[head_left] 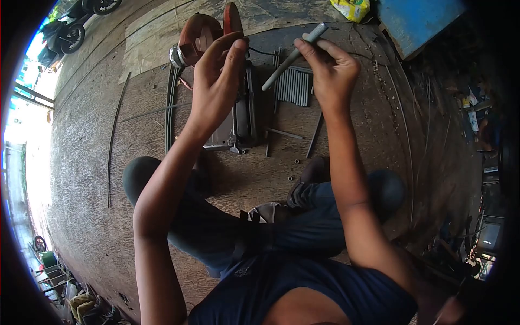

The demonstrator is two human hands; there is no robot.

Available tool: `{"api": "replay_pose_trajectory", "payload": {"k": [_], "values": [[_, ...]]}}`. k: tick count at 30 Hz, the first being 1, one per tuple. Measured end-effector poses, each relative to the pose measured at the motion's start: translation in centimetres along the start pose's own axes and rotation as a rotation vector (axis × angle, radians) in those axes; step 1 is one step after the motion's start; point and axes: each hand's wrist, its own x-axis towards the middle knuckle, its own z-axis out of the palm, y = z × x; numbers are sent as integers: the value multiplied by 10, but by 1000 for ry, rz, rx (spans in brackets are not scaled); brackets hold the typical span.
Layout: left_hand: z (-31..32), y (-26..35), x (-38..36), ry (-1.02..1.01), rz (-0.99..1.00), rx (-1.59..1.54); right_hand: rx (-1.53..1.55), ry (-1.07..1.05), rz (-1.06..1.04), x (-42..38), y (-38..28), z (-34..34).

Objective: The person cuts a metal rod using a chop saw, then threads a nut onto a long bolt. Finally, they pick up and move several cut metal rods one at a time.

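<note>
In the head view, my right hand [333, 73] pinches a short grey metal rod [292, 58] between thumb and fingers. The rod slants, with its upper end to the right. My left hand [216, 81] is up against a red-orange cut-off saw [201, 35]. Its fingers are curled, with the thumb near the index fingertip; what lies inside them, if anything, is hidden. Below that hand extends the saw's dark metal base [246, 116]. Several similar grey rods [293, 86] lie side by side in a row on the floor, just below the held rod.
Long thin bars [170, 103] lie left of the saw, and another long bar [116, 135] is farther left. Loose short pieces [285, 133] and small rings [297, 161] lie near my feet. A blue box [417, 21] stands at upper right beside a yellow bag [352, 8]. Motorbikes [70, 35] are at upper left.
</note>
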Motion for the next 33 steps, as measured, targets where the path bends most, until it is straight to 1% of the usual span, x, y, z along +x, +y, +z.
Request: {"api": "replay_pose_trajectory", "payload": {"k": [1,2,3,4,5,6,7,8,10,11,13,14,15,16,17,18,20,22,24,25,26,27,28,29,30,31,32,33], "values": [[0,-3,0,0,0,0,20,-5,40,1,1,-1],[0,-7,-1,-55,36,97,21,-6,41,2,1,-2],[0,-8,-2,-111,71,195,127,-13,113,3,1,-3],[-1,-5,-2,-111,68,197,234,-19,186,4,1,-4],[-1,2,-3,-209,48,347,306,-43,276,6,1,-6],[0,6,-5,-307,28,496,306,-43,281,7,5,-7],[3,2,-7,-299,121,500,386,-82,335,8,10,-7],[4,1,-8,-300,115,502,466,-120,389,7,14,-7],[4,-1,-9,-389,97,531,472,-135,423,4,20,-5],[3,-1,-9,-388,94,534,475,-149,452,3,23,-4],[2,-3,-5,-434,-70,508,512,-137,480,3,26,-2],[2,-5,-4,-433,-71,509,546,-123,506,3,28,0],[2,-8,-4,-381,-55,513,546,-123,506,2,32,0],[2,-11,-4,-330,-39,515,593,-208,585,-1,37,1],[2,-12,-4,-335,-41,514,639,-292,666,-4,40,1],[2,-13,-4,-334,-64,556,639,-287,668,-8,43,2],[0,-17,-4,-335,-90,601,565,-335,746,-15,44,9],[0,-18,-5,-350,51,706,565,-303,759,-18,48,10],[-2,-7,-3,-267,133,761,497,-242,752,-15,62,4],[-8,-2,4,-215,159,768,480,-216,655,-10,74,-3],[-15,2,8,-177,233,662,473,-149,614,-2,81,-14],[-22,10,11,-134,180,681,464,-83,572,7,90,-27],[-30,6,17,6,211,768,473,17,588,19,104,-41],[-39,13,23,-36,111,833,470,24,561,28,119,-60],[-56,-1,34,71,100,912,428,53,596,35,133,-76],[-63,-1,44,67,19,897,395,83,625,42,158,-93],[-78,-14,58,74,31,856,362,116,655,41,186,-106],[-86,-24,71,86,100,933,357,128,662,37,207,-113]]}}
